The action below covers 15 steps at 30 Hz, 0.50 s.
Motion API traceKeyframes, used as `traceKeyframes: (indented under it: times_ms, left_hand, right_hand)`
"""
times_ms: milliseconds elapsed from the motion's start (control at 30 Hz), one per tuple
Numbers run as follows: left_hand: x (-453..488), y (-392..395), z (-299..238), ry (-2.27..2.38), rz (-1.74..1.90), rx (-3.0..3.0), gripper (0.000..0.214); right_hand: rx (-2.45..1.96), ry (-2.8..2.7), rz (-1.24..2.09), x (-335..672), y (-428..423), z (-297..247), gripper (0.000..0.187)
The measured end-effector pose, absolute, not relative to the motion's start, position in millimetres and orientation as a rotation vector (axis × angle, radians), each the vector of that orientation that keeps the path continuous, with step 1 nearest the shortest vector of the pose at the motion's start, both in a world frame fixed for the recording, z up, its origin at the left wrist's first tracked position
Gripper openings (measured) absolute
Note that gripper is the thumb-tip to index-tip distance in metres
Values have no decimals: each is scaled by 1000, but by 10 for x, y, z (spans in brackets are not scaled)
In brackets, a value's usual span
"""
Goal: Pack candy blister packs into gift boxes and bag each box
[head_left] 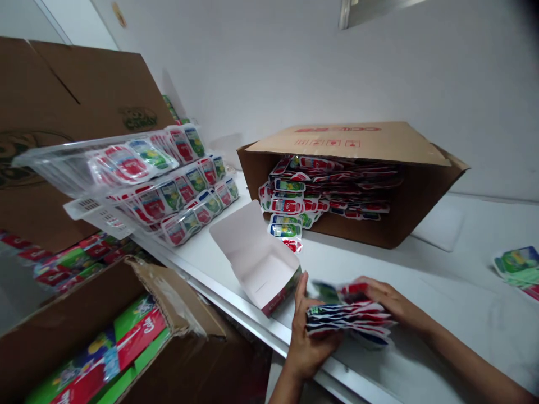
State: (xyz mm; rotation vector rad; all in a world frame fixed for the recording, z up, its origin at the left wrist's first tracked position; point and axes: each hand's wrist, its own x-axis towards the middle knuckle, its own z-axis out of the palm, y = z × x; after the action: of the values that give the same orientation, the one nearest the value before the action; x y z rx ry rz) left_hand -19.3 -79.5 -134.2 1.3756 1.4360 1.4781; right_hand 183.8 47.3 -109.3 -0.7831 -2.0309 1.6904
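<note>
A stack of candy packets (349,320), red, green and dark blue with white edges, is held just above the white table's front edge. My left hand (307,336) is wrapped around its left end, thumb upright. From the right, my right hand (389,300) grips the top packets, which are blurred by motion; its fingertips are partly hidden. Right beside my left hand stands a small open carton (269,275) with a white inside and its lid tilted back. Only bare cardboard shows inside the part of it I can see.
Behind lies a large cardboard box (345,137) on its side, packed with packet strips (290,205) spilling out. Clear plastic trays (138,191) of packets are stacked at left. A box of printed cartons (126,342) stands below left. More packets (517,266) lie far right on the table (455,286).
</note>
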Motion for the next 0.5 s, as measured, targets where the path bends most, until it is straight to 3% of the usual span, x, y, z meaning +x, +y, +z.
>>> traceKeyframes:
  times_ms: [133,233,300,400,500]
  left_hand:
    - [-159,-811,-1323,1240,1467,1208,79]
    - [-145,-810,-1305,1231,1438,1172,97]
    - [-144,-805,-1311,1245,1395,1177,82]
    - [-143,-793,-1354,1281,1391,1219,50]
    - [-141,-780,-1415,1331,1429,1267,39]
  right_hand:
    - [-719,-1923,2038,1794,509,-1084,65]
    - [-1122,-1970,1760,1332,926,-1130,71]
    - [-1329,-2114,1422,894,1252,-1146,59]
    - [-1403,-2146,1214,279,1596,-1165,44]
    - [-1382,-2159,1115,-30,1704,-1206,31]
